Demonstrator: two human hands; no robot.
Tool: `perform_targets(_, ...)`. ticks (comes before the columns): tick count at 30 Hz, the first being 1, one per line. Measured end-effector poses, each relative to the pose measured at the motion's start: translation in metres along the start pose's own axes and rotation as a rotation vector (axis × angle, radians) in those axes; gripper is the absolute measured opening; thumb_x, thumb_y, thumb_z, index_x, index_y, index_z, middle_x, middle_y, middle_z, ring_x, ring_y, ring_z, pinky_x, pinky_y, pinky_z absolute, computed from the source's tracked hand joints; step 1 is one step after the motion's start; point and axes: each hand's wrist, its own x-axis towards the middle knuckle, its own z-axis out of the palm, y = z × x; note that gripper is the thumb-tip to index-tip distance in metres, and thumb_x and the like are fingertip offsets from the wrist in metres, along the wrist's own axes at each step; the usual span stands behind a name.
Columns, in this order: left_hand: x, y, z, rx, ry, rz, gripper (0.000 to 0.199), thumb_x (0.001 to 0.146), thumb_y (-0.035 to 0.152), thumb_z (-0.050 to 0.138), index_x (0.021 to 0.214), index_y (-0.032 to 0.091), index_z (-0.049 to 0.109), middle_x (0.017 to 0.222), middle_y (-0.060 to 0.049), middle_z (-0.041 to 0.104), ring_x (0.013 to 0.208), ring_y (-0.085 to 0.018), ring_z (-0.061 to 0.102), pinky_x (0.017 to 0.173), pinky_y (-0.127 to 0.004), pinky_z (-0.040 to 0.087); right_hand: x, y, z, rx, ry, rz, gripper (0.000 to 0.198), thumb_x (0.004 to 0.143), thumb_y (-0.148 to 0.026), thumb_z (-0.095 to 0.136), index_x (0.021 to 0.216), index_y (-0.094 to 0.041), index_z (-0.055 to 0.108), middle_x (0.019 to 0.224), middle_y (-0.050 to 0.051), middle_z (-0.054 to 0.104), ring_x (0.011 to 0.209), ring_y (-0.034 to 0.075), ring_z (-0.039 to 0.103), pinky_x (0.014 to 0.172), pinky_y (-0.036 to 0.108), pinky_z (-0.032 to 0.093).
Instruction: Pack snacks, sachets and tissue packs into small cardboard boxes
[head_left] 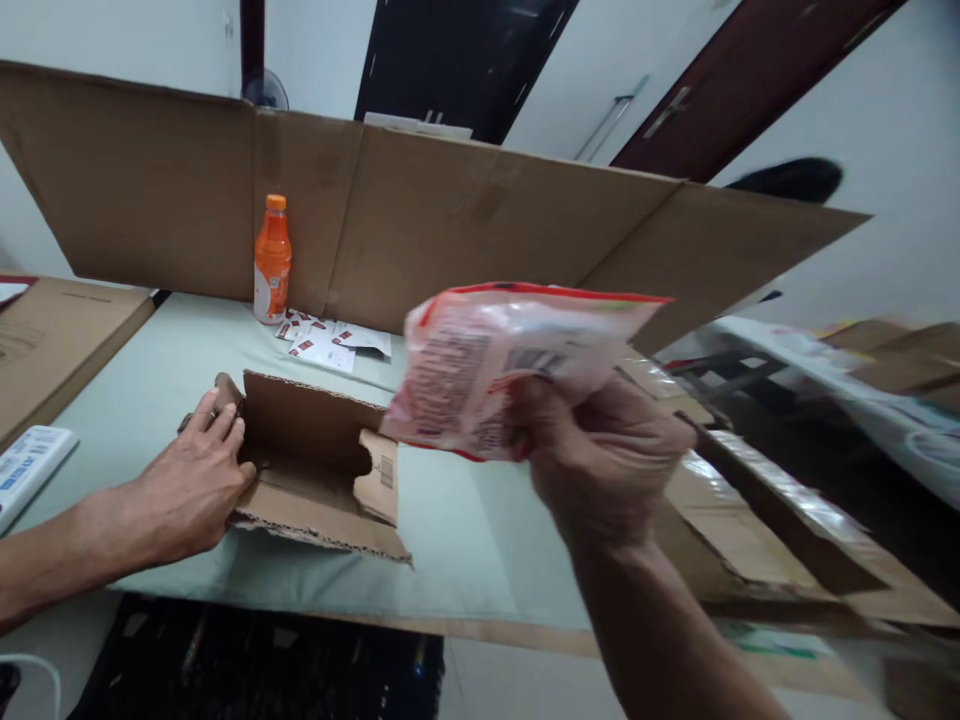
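Observation:
My right hand (592, 450) is raised above the table, gripping a pink and white plastic snack packet (465, 370) with red edges. Printed text and a barcode show on the packet's near face, slightly blurred. To the left, my left hand (199, 475) grips the left end of a small open cardboard box (307, 510), its fingers over the end flap and its thumb at the inner side. The box's torn flaps stand outward, and its visible inside is bare cardboard. A barcode label marks the flap at its right end.
Behind the box stand an orange drink bottle (272, 262) and several white printed packets (326, 345). A tall cardboard panel (450, 215) closes off the table's back. Larger cartons lie left (67, 335) and right (720, 520). A white device (34, 465) sits near the left edge.

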Motion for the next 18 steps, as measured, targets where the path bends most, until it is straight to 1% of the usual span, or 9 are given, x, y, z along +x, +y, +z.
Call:
perform_targets(2, -0.002, 0.001, 0.001, -0.010, 0.011, -0.037, 0.020, 0.070, 0.026, 0.079, 0.086, 0.015, 0.081, 0.115, -0.025, 0.074, 0.123, -0.046, 0.061, 0.116, -0.068, 0.035, -0.006, -0.020, 0.024, 0.002, -0.139, -0.134, 0.020, 0.095, -0.034, 0.069, 0.081, -0.020, 0.074, 0.063, -0.003, 0.064, 0.054, 0.012, 0.053, 0.053, 0.024, 0.043)
perform_targets(5, -0.007, 0.002, 0.000, -0.026, -0.005, -0.065, 0.017, 0.071, 0.024, 0.078, 0.084, 0.013, 0.081, 0.104, -0.022, 0.076, 0.115, -0.042, 0.065, 0.113, -0.064, 0.039, -0.018, -0.033, 0.065, -0.173, -0.637, -0.310, 0.029, 0.099, -0.026, 0.057, 0.076, -0.018, 0.073, 0.068, 0.001, 0.068, 0.059, 0.012, 0.056, 0.058, 0.024, 0.040)
perform_targets(8, -0.014, 0.003, -0.004, -0.054, 0.012, -0.055, 0.015, 0.074, 0.025, 0.076, 0.080, 0.011, 0.079, 0.099, -0.021, 0.076, 0.110, -0.040, 0.066, 0.110, -0.059, 0.044, -0.027, -0.039, 0.099, -0.480, -1.169, -0.308, 0.033, 0.100, -0.029, 0.057, 0.075, -0.017, 0.074, 0.077, 0.006, 0.075, 0.066, 0.016, 0.064, 0.058, 0.027, 0.033)
perform_targets(10, -0.016, 0.004, -0.008, -0.102, 0.069, -0.017, 0.020, 0.077, 0.027, 0.073, 0.089, 0.011, 0.077, 0.104, -0.019, 0.076, 0.112, -0.037, 0.066, 0.110, -0.055, 0.045, -0.032, -0.043, 0.115, -0.589, -1.427, -0.267, 0.032, 0.100, -0.031, 0.058, 0.078, -0.017, 0.077, 0.081, 0.009, 0.078, 0.072, 0.019, 0.069, 0.058, 0.028, 0.032)
perform_targets(11, -0.016, 0.004, -0.009, -0.138, 0.089, 0.013, 0.024, 0.078, 0.026, 0.072, 0.095, 0.011, 0.076, 0.108, -0.019, 0.075, 0.112, -0.036, 0.066, 0.109, -0.053, 0.046, -0.033, -0.046, 0.120, -0.590, -1.514, -0.252, 0.030, 0.100, -0.029, 0.058, 0.082, -0.017, 0.078, 0.084, 0.010, 0.079, 0.075, 0.020, 0.070, 0.059, 0.029, 0.033)
perform_targets(13, -0.013, 0.004, -0.011, -0.232, 0.082, 0.095, 0.024, 0.078, 0.025, 0.071, 0.098, 0.012, 0.074, 0.105, -0.017, 0.076, 0.106, -0.033, 0.068, 0.103, -0.048, 0.050, -0.032, -0.050, 0.123, -0.515, -1.644, -0.246, 0.023, 0.098, -0.022, 0.058, 0.092, -0.017, 0.080, 0.092, 0.011, 0.081, 0.081, 0.021, 0.073, 0.062, 0.028, 0.037)
perform_targets(15, -0.007, 0.002, -0.011, -0.329, 0.010, 0.191, 0.013, 0.077, 0.022, 0.071, 0.087, 0.014, 0.073, 0.089, -0.014, 0.076, 0.090, -0.029, 0.070, 0.091, -0.043, 0.055, -0.027, -0.052, 0.115, -0.371, -1.717, -0.237, 0.021, 0.096, -0.018, 0.059, 0.100, -0.019, 0.079, 0.098, 0.009, 0.082, 0.085, 0.020, 0.074, 0.068, 0.027, 0.043)
perform_targets(17, 0.000, -0.002, -0.010, -0.406, -0.066, 0.269, 0.002, 0.076, 0.019, 0.070, 0.076, 0.017, 0.070, 0.074, -0.010, 0.073, 0.074, -0.026, 0.070, 0.078, -0.038, 0.056, -0.015, -0.048, 0.098, -0.165, -1.651, -0.195, 0.024, 0.096, -0.019, 0.058, 0.108, -0.022, 0.079, 0.104, 0.007, 0.082, 0.092, 0.019, 0.075, 0.077, 0.027, 0.049)
perform_targets(18, 0.003, -0.005, -0.010, -0.436, -0.092, 0.292, 0.001, 0.075, 0.017, 0.070, 0.075, 0.017, 0.069, 0.072, -0.009, 0.073, 0.070, -0.025, 0.069, 0.074, -0.037, 0.056, -0.006, -0.043, 0.090, -0.070, -1.543, -0.154, 0.025, 0.098, -0.022, 0.057, 0.111, -0.023, 0.078, 0.107, 0.006, 0.081, 0.095, 0.019, 0.075, 0.080, 0.028, 0.052)
